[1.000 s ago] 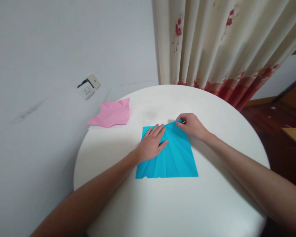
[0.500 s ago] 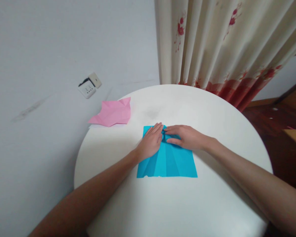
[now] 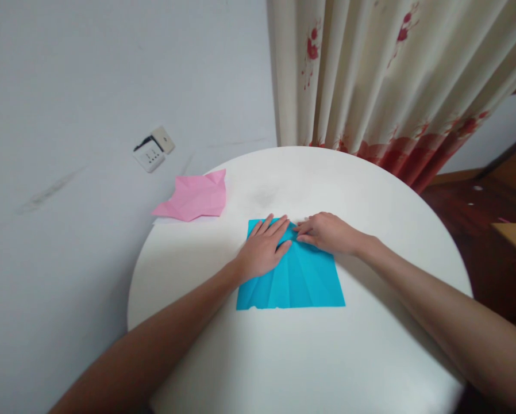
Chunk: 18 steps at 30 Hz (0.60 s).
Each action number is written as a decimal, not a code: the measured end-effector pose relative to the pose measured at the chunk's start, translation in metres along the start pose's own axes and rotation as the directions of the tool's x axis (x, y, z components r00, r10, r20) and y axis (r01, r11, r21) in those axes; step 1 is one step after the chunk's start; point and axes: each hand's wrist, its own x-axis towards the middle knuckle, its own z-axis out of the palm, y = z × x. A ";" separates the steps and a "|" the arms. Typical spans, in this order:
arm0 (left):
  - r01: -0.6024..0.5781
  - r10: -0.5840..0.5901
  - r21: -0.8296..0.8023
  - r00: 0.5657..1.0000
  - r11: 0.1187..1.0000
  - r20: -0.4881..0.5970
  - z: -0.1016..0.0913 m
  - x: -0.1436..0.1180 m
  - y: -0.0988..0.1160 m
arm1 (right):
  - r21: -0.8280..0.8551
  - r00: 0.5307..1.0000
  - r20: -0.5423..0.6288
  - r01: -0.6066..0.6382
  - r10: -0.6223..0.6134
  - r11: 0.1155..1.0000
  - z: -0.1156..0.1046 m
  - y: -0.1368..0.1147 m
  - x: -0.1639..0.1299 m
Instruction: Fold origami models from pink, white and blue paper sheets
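Note:
A blue sheet of paper (image 3: pixel 301 282) with several fan-like creases lies in the middle of the round white table (image 3: pixel 305 356). My left hand (image 3: pixel 263 248) lies flat on its upper left part, fingers spread. My right hand (image 3: pixel 327 233) presses down on the sheet's upper right part, fingertips meeting the left hand's near the top edge. The top right corner of the sheet is hidden under my right hand.
A creased pink paper (image 3: pixel 194 198) lies at the table's far left edge. A white wall socket (image 3: pixel 153 150) sits on the wall behind it. A cream curtain with red flowers (image 3: pixel 382 80) hangs beyond the table. Dark wooden floor (image 3: pixel 477 230) shows at right.
My right hand has brought the sheet's top right corner in toward the middle and now presses it flat beside my left hand. My left hand has stayed in place.

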 end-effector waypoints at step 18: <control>0.009 -0.009 0.006 0.999 1.000 0.040 -0.002 -0.001 0.001 | -0.043 0.968 0.118 -0.218 0.222 0.975 0.006 0.039 0.002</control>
